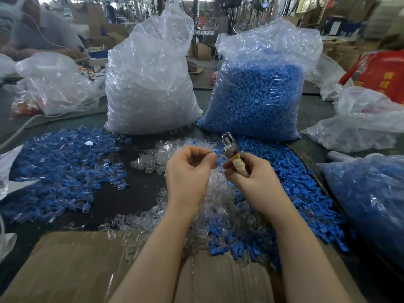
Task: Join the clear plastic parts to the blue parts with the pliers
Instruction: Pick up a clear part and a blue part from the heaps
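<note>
Pinching a small blue part (216, 154) between thumb and curled fingertips (213, 157) of the left hand (188, 173), raised above the table (140, 184). Curled round the tape-wrapped handles of the pliers (232, 155) with the right hand (251, 174), metal head pointing up and away, just beside the blue part. Cannot tell whether the pliers' jaws are parted or closed, nor whether a clear piece sits on the blue part.

Seen from the head camera only. Directly under both hands, a loose heap of clear plastic parts (218, 204) running from mid-table down onto the flattened cardboard (76, 270) at the near edge. To the right of that, a long drift of loose blue parts (306, 193), touching and partly mixed with the clear ones. To the left, well apart from the hands, a wide spread of joined pieces (65, 167), blue with clear ends.

Standing upright at the back, a tall bag of clear parts (150, 84) on the left and a bag of blue parts (262, 95) beside it on the right. At the far right edge, another bag of blue pieces (371, 204); above it, a crumpled clear bag (360, 121). At back left, a slumped plastic bag (54, 84) and another person's blurred sleeve (43, 29).
</note>
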`<state>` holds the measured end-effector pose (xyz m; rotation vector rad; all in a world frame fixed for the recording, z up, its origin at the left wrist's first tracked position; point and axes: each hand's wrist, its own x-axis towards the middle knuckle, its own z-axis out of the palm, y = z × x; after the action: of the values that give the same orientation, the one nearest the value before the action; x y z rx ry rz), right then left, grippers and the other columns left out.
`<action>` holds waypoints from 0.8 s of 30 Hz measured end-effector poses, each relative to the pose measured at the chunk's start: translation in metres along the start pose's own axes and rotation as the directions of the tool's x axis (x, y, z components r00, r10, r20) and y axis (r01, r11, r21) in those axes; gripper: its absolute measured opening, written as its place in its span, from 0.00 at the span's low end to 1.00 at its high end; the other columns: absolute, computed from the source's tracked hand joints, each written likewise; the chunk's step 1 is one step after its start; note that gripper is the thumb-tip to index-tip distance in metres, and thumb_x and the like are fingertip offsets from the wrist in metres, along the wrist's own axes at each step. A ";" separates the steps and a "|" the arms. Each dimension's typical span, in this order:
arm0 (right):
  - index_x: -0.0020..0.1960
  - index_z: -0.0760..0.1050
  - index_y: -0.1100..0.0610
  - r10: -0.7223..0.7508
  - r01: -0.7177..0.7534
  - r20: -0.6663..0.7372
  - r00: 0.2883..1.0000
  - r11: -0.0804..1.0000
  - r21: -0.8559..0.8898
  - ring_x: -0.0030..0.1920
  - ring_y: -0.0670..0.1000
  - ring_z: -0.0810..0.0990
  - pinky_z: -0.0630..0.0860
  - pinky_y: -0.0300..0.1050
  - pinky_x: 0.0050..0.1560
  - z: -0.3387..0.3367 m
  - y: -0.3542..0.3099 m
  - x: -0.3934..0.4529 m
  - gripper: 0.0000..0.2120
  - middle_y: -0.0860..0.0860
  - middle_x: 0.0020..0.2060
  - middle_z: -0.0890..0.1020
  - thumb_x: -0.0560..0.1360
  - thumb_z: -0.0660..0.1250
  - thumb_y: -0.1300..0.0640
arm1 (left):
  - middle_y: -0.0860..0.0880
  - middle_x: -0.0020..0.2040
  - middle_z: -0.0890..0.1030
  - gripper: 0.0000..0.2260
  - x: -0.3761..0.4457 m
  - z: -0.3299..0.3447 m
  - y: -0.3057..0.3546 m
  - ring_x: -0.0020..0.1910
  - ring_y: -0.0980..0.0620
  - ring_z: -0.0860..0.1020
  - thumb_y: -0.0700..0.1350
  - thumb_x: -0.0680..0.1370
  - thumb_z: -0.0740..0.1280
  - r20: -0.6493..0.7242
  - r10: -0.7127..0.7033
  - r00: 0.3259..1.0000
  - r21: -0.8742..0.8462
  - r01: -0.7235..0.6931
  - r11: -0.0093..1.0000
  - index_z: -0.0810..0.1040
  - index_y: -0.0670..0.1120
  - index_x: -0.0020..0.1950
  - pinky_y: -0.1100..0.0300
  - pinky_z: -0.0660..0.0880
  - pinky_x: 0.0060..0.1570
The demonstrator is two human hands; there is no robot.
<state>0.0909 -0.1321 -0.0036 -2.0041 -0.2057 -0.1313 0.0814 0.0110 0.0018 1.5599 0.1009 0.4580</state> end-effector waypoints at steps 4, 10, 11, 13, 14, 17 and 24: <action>0.46 0.79 0.48 0.018 -0.016 0.066 0.998 0.999 -0.035 0.40 0.44 0.81 0.80 0.47 0.45 -0.007 0.003 -0.002 0.05 0.43 0.39 0.83 0.74 0.70 0.57 | 0.51 0.34 0.84 0.06 0.002 -0.003 0.002 0.37 0.54 0.84 0.35 0.75 0.73 0.008 0.020 1.000 -0.047 -0.020 0.999 0.81 0.45 0.41 0.63 0.80 0.43; 0.46 0.79 0.50 0.002 0.006 0.134 0.991 0.998 -0.059 0.43 0.52 0.81 0.79 0.57 0.49 -0.007 -0.001 -0.004 0.03 0.47 0.40 0.82 0.73 0.70 0.56 | 0.51 0.35 0.84 0.08 0.002 -0.005 0.005 0.38 0.53 0.83 0.34 0.75 0.72 0.060 0.068 0.996 -0.064 -0.064 0.996 0.80 0.46 0.41 0.64 0.80 0.44; 0.46 0.78 0.51 -0.007 0.015 0.139 0.990 0.998 -0.059 0.44 0.54 0.80 0.78 0.59 0.49 -0.006 -0.002 -0.004 0.03 0.49 0.41 0.82 0.72 0.69 0.55 | 0.51 0.36 0.84 0.08 0.003 -0.006 0.005 0.38 0.54 0.83 0.33 0.75 0.71 0.071 0.075 0.995 -0.070 -0.070 0.995 0.81 0.46 0.41 0.64 0.80 0.43; 0.47 0.78 0.53 -0.024 0.034 0.144 0.989 0.997 -0.069 0.45 0.58 0.80 0.77 0.61 0.49 -0.006 -0.003 -0.004 0.05 0.52 0.42 0.82 0.72 0.68 0.54 | 0.51 0.36 0.84 0.07 0.004 -0.008 0.004 0.38 0.55 0.83 0.33 0.75 0.71 0.093 0.080 0.992 -0.086 -0.072 0.994 0.81 0.45 0.42 0.66 0.79 0.42; 0.48 0.78 0.54 -0.030 0.042 0.145 0.989 0.996 -0.079 0.45 0.59 0.80 0.77 0.61 0.49 -0.006 -0.003 -0.004 0.04 0.54 0.42 0.82 0.73 0.69 0.55 | 0.51 0.35 0.84 0.07 0.004 -0.009 0.003 0.37 0.55 0.83 0.33 0.75 0.71 0.104 0.079 0.991 -0.096 -0.069 0.993 0.81 0.45 0.42 0.67 0.78 0.41; 0.47 0.78 0.55 -0.043 0.059 0.151 0.988 0.993 -0.104 0.44 0.58 0.79 0.77 0.59 0.48 -0.005 -0.003 -0.004 0.02 0.54 0.42 0.82 0.75 0.69 0.59 | 0.52 0.36 0.84 0.07 0.006 -0.011 0.003 0.37 0.56 0.82 0.33 0.75 0.71 0.140 0.085 0.987 -0.107 -0.070 0.992 0.81 0.45 0.43 0.67 0.78 0.41; 0.44 0.77 0.50 -0.028 0.050 0.157 0.987 0.990 -0.136 0.30 0.45 0.73 0.71 0.46 0.33 -0.004 -0.001 -0.003 0.08 0.44 0.32 0.78 0.73 0.67 0.63 | 0.51 0.37 0.84 0.08 0.006 -0.013 0.001 0.39 0.54 0.83 0.33 0.75 0.71 0.170 0.083 0.982 -0.135 -0.060 0.989 0.81 0.45 0.42 0.64 0.79 0.43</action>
<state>0.0882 -0.1352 -0.0019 -2.1518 -0.3433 -0.0148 0.0819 0.0255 0.0042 1.4727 -0.1190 0.3746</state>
